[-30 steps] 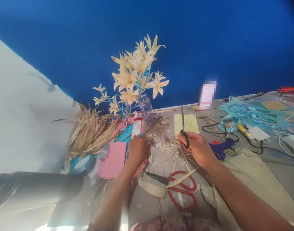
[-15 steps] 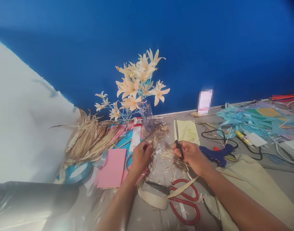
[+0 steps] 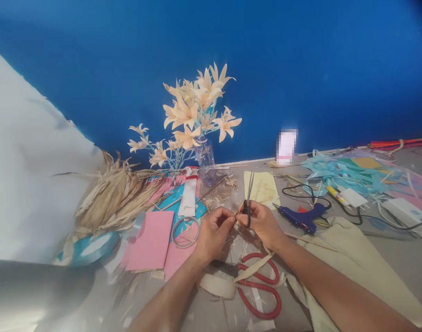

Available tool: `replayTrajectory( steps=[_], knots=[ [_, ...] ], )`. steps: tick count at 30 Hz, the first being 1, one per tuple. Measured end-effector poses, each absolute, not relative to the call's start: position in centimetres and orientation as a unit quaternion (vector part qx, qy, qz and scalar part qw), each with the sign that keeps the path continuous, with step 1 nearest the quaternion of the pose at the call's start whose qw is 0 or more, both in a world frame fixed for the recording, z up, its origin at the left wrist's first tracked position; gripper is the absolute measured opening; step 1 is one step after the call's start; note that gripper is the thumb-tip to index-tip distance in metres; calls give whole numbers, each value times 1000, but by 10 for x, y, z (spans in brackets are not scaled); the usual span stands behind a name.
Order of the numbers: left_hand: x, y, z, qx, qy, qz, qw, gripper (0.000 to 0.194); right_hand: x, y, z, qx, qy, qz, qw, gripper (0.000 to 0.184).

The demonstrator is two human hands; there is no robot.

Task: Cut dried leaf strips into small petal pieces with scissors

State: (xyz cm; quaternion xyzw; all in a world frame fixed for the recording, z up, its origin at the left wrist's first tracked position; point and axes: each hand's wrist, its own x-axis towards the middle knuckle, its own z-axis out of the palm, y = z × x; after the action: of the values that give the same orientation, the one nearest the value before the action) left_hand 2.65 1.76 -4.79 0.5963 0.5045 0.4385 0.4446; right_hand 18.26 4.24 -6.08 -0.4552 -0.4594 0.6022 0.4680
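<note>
Near the middle of the table, my left hand pinches a small tan strip that looks like dried husk; its lower end is hidden by the fingertips. Close against it, my right hand grips small black-handled scissors, their thin blades pointing up and away from me. The fingertips of both hands meet or nearly meet at the strip. Below the hands lie large red-handled scissors, with a pale strip across them. A roll of cream tape is beside their blades.
Behind the hands, cream artificial flowers stand in a clear bottle. Dried husks, pink sheets and blue ribbon lie left. A blue glue gun, its cable and pale green cloth lie right.
My left hand has moved right with the tan strip, and my right hand has come in slightly leftward with the small scissors. The hands are now together. The view has shifted a little.
</note>
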Motion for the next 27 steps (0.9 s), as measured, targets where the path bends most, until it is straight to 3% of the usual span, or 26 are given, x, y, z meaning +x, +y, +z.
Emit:
replayTrajectory(
  steps=[10,15,20,27],
  knots=[
    [35,12,-58,597,496,440,451,28,196,41,-57,-412,-507,576,491,22],
    [34,10,-56,625,488,443,417,23,198,41,-62,-393,-536,561,493,20],
    [32,9,-59,724,445,480,215,18,195,39,-61,-396,-542,551,497,17],
    [21,11,-61,770,461,440,-16,22,196,46,-69,-383,-448,619,519,28]
  ],
)
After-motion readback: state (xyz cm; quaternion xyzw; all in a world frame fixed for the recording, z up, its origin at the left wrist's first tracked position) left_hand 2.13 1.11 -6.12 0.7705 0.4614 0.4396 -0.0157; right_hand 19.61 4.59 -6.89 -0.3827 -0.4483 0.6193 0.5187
